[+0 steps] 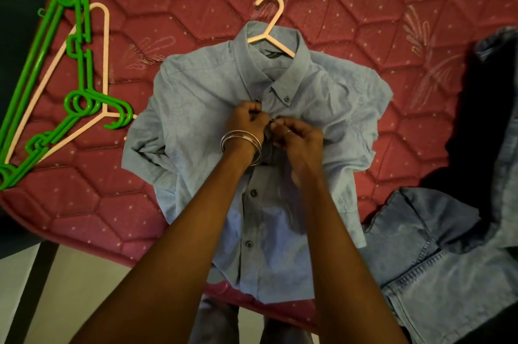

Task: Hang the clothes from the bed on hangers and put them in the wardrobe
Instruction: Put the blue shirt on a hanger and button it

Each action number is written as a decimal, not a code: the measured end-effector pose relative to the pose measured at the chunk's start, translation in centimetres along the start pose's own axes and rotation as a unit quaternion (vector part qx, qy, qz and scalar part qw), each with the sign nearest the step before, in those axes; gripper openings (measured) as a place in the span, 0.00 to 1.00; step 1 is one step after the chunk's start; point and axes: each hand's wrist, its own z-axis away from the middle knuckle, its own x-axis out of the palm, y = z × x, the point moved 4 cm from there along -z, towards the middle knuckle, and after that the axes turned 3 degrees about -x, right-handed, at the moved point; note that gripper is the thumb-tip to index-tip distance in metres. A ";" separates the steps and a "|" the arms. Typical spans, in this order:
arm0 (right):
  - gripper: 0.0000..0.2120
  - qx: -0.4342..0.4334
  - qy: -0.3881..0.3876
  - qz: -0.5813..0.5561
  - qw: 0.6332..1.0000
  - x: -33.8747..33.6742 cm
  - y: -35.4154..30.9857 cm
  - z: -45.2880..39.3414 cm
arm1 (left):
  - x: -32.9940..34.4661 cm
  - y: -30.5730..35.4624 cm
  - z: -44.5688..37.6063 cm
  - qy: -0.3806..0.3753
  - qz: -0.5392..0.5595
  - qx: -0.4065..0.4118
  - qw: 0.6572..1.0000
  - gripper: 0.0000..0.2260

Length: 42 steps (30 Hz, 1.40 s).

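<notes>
Buttoning blue shirt (201, 97) on pink hanger (271, 26).
Both hands (276, 130) pinching its placket; jeans (437, 265), spare hangers (70, 83) waiting on bed (364, 7).

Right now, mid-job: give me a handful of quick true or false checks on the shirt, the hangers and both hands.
1. The blue shirt already has a pink hanger in its collar. True.
2. Both hands pinch the shirt's front placket. True: the left hand and right hand meet there.
3. The spare hangers are all green. False: a pink one lies among the green.
4. The shirt hangs in a wardrobe. False: it lies flat on the red mattress.
5. Denim clothing lies right of the shirt. True.
</notes>
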 end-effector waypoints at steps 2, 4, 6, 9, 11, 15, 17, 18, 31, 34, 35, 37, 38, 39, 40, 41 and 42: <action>0.07 0.000 -0.035 0.028 0.999 -0.2 -0.7 -0.6 | -0.1 0.3 0.2 0.006 -0.054 0.071 0.996 0.11; 0.10 -0.005 -0.059 0.081 0.995 -0.2 -1.0 -1.4 | 0.0 0.7 0.7 0.020 -0.089 0.132 0.987 0.12; 0.12 0.003 -0.076 0.131 0.988 0.0 -1.0 -1.9 | -0.1 0.5 1.1 0.034 -0.074 0.151 0.985 0.14; 0.15 -0.010 -0.093 0.162 0.982 0.0 -0.9 -2.0 | -0.3 -0.1 0.8 0.013 -0.032 0.118 0.992 0.17; 0.15 -0.032 -0.081 0.171 0.981 -0.2 -1.1 -2.1 | -0.5 -0.3 0.3 -0.012 0.004 0.105 0.994 0.18; 0.11 -0.063 -0.010 0.150 0.987 -0.8 -1.3 -2.0 | -0.3 -0.2 -0.4 -0.046 0.049 0.077 0.995 0.20; 0.09 -0.091 -0.013 0.156 0.983 -0.4 -1.7 -1.5 | -0.4 -0.5 -0.8 -0.055 0.058 0.062 0.995 0.19; 0.09 -0.122 -0.021 0.190 0.974 -0.2 -2.0 -1.3 | -0.4 -0.6 -1.0 -0.055 0.053 0.061 0.995 0.19; 0.06 -0.190 0.046 0.364 0.911 -1.1 -4.3 -0.4 | -2.5 1.6 -0.2 0.064 -0.128 0.199 0.970 0.15; 0.17 -0.303 0.101 0.385 0.866 -0.5 -7.0 -1.2 | -3.5 4.7 -1.1 0.149 -0.254 0.331 0.897 0.15; 0.19 -0.340 0.072 0.431 0.833 0.4 -7.6 -1.9 | -3.1 6.0 -1.7 0.138 -0.292 0.383 0.865 0.15; 0.19 -0.372 0.013 0.548 0.749 2.4 -8.1 -3.3 | -2.2 8.0 -2.9 0.063 -0.377 0.426 0.820 0.13; 0.18 -0.373 0.001 0.586 0.720 2.7 -8.1 -4.0 | -1.7 8.4 -3.3 0.011 -0.428 0.409 0.806 0.13; 0.16 -0.371 0.007 0.611 0.699 2.8 -8.3 -4.8 | -1.5 8.7 -4.0 -0.038 -0.481 0.379 0.790 0.14; 0.14 -0.373 0.025 0.630 0.681 2.3 -8.5 -5.4 | -1.4 8.6 -4.4 -0.069 -0.517 0.359 0.774 0.13; 0.11 -0.377 0.047 0.642 0.666 1.7 -8.7 -5.7 | -1.5 8.5 -4.7 -0.080 -0.540 0.351 0.760 0.12; 0.09 -0.380 0.059 0.643 0.662 1.0 -8.8 -5.8 | -1.8 8.3 -4.9 -0.084 -0.551 0.349 0.753 0.11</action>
